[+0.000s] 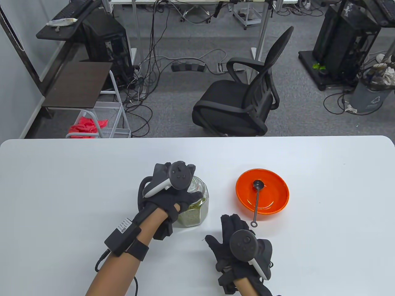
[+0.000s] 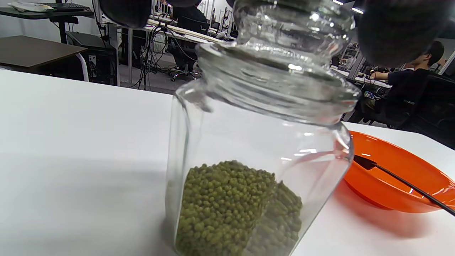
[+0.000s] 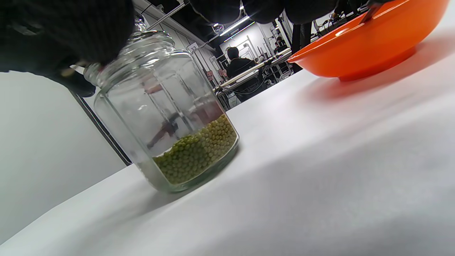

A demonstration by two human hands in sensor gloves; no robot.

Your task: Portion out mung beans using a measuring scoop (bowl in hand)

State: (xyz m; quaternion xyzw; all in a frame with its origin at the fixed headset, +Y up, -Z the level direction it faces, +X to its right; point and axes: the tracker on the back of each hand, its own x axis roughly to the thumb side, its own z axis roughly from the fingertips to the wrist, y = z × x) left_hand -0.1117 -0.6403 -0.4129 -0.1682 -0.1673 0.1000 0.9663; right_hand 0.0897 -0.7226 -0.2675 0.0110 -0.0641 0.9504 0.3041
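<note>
While one jar (image 1: 194,203) stands, one bowl (image 1: 271,203) waits.

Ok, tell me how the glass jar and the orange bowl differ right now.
The glass jar is clear and tall; the orange bowl is opaque and shallow. The jar holds mung beans in its lower part; the bowl holds only the black measuring scoop, no beans. The left hand rests on the jar's lidded top; no hand touches the bowl. Both stand upright on the white table.

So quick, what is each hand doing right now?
Left hand: rests on top of the glass jar of mung beans, fingers over its lid.
Right hand: holds nothing, fingers spread on the table.
</note>
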